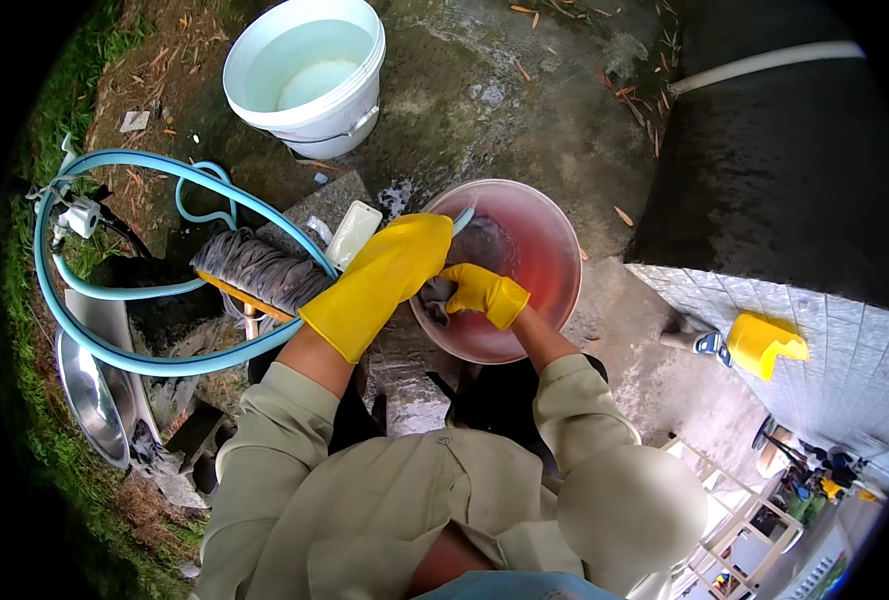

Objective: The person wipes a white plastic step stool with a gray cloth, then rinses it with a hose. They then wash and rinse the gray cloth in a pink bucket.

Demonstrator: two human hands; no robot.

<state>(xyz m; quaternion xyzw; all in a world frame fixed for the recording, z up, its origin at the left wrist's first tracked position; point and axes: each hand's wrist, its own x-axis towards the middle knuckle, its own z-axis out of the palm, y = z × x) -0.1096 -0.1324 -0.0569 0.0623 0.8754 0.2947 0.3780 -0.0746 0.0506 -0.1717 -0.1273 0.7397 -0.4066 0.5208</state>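
Both of my hands wear yellow rubber gloves over a reddish plastic basin (549, 247) on the wet concrete. My left hand (418, 244) is closed around the light-blue hose (462, 220), whose end pokes out past the glove into the basin. Water lies in the basin, with a dark, blurred patch below the hose end. My right hand (483, 294) grips a wet grey cloth (437, 297) at the basin's near-left side. Its fingers are curled and partly hidden by the cloth.
To the left, the hose loops from a tap (81, 216) around a grey string mop head (264, 266). Near it are a white soap dish or tray (354, 232) and a metal bowl (88, 397). A white bucket (369, 90) holds water. A yellow container (763, 345) is right.
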